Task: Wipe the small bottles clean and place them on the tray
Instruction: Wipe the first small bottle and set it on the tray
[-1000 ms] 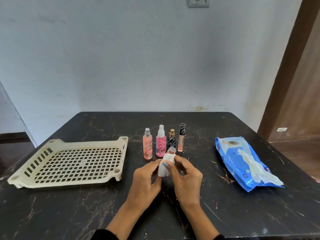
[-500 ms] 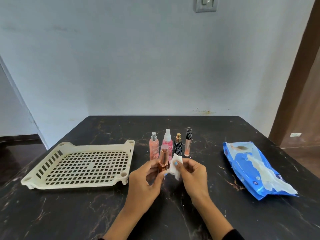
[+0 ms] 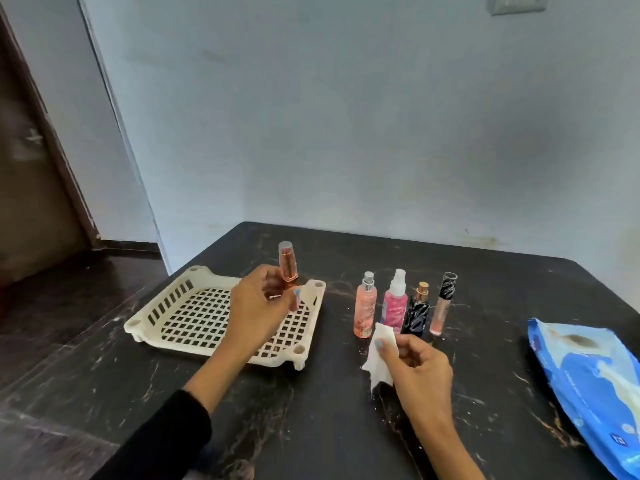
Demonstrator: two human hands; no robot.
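Note:
My left hand pinches a small orange bottle with a clear cap, upright, above the right part of the cream lattice tray. My right hand holds a crumpled white wipe just in front of the row of bottles. Standing on the table are a peach spray bottle, a pink spray bottle, a black bottle with a gold cap and a thin pink tube with a black cap. The tray holds no bottles.
A blue pack of wet wipes lies at the right edge of the dark marble table. A pale wall runs behind the table and a brown door stands at the far left.
My left hand has carried the orange bottle left, away from the wipe, to above the tray. My right hand stays by the bottle row with the wipe. The view has swung left.

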